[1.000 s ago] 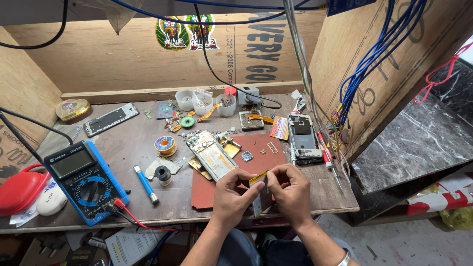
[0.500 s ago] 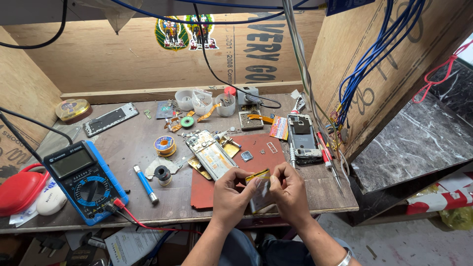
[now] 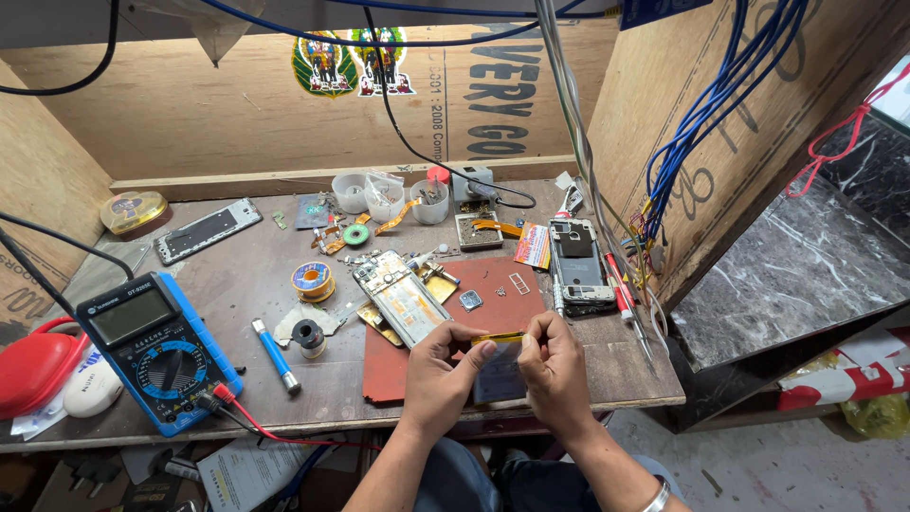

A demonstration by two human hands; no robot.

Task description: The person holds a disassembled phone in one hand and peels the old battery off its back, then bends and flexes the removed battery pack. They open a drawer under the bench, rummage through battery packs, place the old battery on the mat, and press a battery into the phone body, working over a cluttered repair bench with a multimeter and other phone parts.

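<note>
My left hand (image 3: 444, 373) and my right hand (image 3: 555, 365) are together at the front of the bench, over a red work mat (image 3: 502, 301). Between their fingertips they pinch a thin yellow strip (image 3: 498, 338), one hand at each end. Just below the strip a flat grey rectangular part (image 3: 500, 377) is held between the two hands. An opened phone (image 3: 402, 296) with its insides showing lies on the mat just behind my left hand.
A blue multimeter (image 3: 156, 346) with red lead sits front left beside a red object (image 3: 36, 365). A second opened phone (image 3: 576, 264) lies at right. Small cups (image 3: 393, 194), solder reels (image 3: 312, 280) and a blue pen tool (image 3: 275, 355) litter the bench. Cables hang overhead.
Both hands have stayed over the mat's front edge; the fingers have shifted slightly and the yellow strip is now stretched level between them.
</note>
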